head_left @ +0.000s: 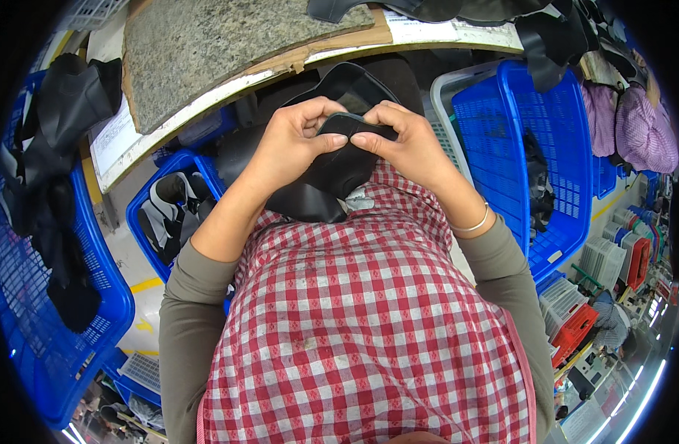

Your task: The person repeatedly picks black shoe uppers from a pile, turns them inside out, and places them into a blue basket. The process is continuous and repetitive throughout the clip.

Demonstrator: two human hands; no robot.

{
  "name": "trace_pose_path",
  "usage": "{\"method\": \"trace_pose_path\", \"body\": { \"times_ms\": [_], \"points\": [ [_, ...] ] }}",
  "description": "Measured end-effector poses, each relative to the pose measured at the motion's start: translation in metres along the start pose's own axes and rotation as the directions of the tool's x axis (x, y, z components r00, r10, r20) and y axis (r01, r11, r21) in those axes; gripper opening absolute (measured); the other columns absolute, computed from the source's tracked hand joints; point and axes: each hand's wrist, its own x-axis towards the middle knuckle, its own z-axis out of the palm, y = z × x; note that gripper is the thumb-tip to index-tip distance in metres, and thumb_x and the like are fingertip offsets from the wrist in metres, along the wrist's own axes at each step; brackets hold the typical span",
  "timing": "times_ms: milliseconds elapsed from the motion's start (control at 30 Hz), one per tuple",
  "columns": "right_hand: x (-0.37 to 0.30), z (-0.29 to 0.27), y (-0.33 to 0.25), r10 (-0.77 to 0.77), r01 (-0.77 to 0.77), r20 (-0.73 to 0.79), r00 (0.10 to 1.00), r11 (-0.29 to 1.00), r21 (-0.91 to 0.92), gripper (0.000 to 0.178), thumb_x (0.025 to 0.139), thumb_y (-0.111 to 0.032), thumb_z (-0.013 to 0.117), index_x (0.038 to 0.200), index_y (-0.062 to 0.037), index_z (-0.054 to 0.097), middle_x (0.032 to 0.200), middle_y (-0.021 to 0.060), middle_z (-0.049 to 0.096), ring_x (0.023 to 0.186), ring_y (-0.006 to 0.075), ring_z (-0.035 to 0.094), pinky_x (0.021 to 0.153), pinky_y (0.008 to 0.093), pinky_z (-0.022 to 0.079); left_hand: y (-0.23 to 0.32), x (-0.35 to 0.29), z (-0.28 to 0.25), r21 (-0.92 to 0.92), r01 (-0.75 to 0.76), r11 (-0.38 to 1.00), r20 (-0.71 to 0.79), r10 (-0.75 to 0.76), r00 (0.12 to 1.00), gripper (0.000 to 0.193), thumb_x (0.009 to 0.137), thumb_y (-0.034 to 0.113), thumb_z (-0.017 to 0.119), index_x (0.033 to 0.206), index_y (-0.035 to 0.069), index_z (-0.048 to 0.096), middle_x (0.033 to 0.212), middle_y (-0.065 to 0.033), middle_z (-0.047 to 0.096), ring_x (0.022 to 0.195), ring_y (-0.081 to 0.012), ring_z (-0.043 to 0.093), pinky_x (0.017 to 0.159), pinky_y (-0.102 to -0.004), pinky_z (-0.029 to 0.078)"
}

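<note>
A black leather shoe upper piece (345, 169) lies over my lap and reaches up between my hands. My left hand (296, 144) pinches its upper edge, thumb on the near face and fingers curled behind. Close beside it, my right hand (410, 140) grips the same edge in the same way, the two thumb tips almost touching. The fingertips behind the leather are hidden. More black leather (354, 78) stands up just beyond my hands. Part of the piece droops onto my red-and-white checked apron (369, 296).
Ahead is a workbench with a rough grey slab (199, 55). More black leather pieces (73, 111) hang over a blue crate (106, 274) at the left. A smaller blue bin (151, 226) holds cut pieces. Blue crates (562, 148) stand at the right, near another person's checked sleeve (643, 129).
</note>
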Motion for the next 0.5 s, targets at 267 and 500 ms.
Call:
{"method": "trace_pose_path", "body": {
  "times_ms": [267,500],
  "points": [
    [0.003,0.000,0.010,-0.038,0.038,-0.009,0.999,0.999,0.039,0.025,0.089,-0.017,0.085,0.097,-0.0003,0.069,0.090,0.0040,0.063,0.086,0.0124,0.058,0.077,0.0292,0.047,0.027,0.038,-0.028,0.269,-0.040,0.962,0.314,-0.049,0.948,0.025,0.102,0.026,0.069,0.105,0.002,0.073,0.088,0.0064,0.064,0.081,-0.0014,0.053,0.074,-0.0212,0.045],
    [0.002,0.005,0.011,-0.022,0.022,-0.077,0.997,1.000,-0.006,0.034,0.082,-0.029,0.089,0.091,-0.0030,0.067,0.088,0.0102,0.067,0.085,0.0294,0.066,0.076,0.0389,0.052,0.059,0.072,-0.036,0.411,0.219,0.885,0.421,-0.397,0.816,0.025,0.102,0.024,0.069,0.109,0.001,0.076,0.087,0.0020,0.071,0.075,-0.0050,0.064,0.065,-0.0225,0.056]
  ]
}}
